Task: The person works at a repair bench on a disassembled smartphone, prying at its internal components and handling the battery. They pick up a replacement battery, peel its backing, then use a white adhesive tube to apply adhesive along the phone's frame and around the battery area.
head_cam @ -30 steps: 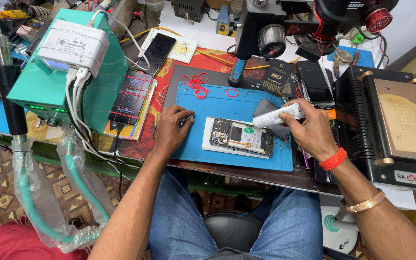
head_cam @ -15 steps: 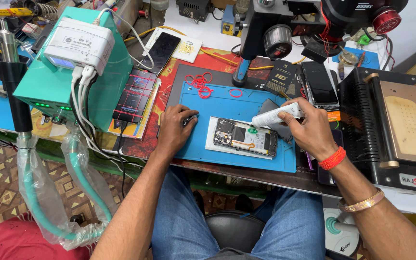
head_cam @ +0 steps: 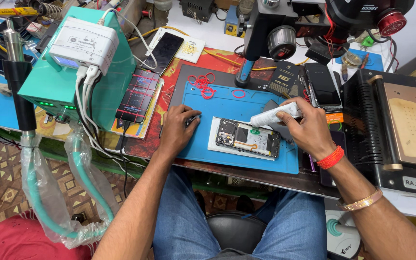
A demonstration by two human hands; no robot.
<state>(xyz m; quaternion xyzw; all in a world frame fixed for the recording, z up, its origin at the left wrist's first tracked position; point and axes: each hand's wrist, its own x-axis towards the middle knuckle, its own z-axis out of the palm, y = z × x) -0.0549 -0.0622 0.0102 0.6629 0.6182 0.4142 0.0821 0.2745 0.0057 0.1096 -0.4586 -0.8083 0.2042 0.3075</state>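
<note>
An opened phone (head_cam: 246,137) lies face down on a white pad atop the blue work mat (head_cam: 227,103), its circuit board and battery exposed. My right hand (head_cam: 306,127) grips a white tube (head_cam: 273,115), held nearly flat with its tip pointing left over the phone's upper edge. A red band and a metal bangle sit on that arm. My left hand (head_cam: 178,130) rests on the mat left of the phone, fingers closed on a small dark tool (head_cam: 192,119).
A teal machine (head_cam: 75,79) with a white box on top stands at left, cables and a plastic-wrapped hose hanging down. Several phones lie behind the mat. A microscope stand (head_cam: 270,33) rises at the back. A black heating plate machine (head_cam: 400,130) sits at right. Red rubber bands (head_cam: 204,83) lie on the mat.
The view has shifted slightly. Both hands stay in nearly the same place over the mat, the tube still held above the phone.
</note>
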